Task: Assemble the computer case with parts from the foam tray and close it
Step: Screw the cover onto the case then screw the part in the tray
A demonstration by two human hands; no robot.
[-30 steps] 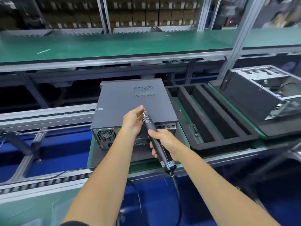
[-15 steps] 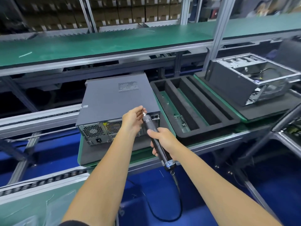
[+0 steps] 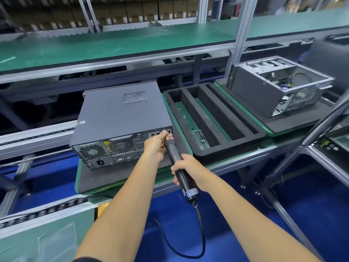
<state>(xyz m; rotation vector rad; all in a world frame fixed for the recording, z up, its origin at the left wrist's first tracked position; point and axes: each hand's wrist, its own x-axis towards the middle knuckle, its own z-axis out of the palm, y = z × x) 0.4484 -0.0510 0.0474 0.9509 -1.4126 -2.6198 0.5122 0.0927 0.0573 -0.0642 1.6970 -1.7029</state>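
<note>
Hands (image 3: 156, 146) hold screwdriver (image 3: 179, 167), white label (image 3: 191, 192) unreadable.

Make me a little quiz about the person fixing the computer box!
1. True or false: the closed computer case has its top panel off.
2. Which hand grips the body of the electric screwdriver: A left, B right?
3. Fill in: the black foam tray lies between the closed case and the ____ case.

Key: 1 false. 2 B; the right hand grips it, the left hand pinches its tip. 3 open.
</note>
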